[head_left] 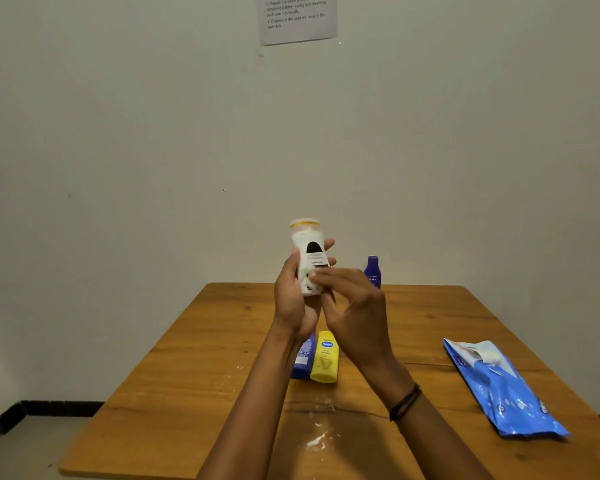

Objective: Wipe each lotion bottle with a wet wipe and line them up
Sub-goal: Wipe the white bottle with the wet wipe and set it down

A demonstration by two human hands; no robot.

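Observation:
My left hand grips a white lotion bottle with a dark label and holds it upright above the table's far half. My right hand meets the bottle's lower end, with curled fingertips on its front and the thumb beneath. No wipe shows in either hand. A yellow bottle and a blue bottle lie side by side on the wooden table under my forearms. A dark blue bottle stands at the table's far edge. A blue wet wipe pack lies at the right, with a white wipe sticking out of its opening.
White smears mark the tabletop near the front. A printed sheet hangs on the wall behind the table. The wall stands close behind the table's far edge, and floor shows at the left.

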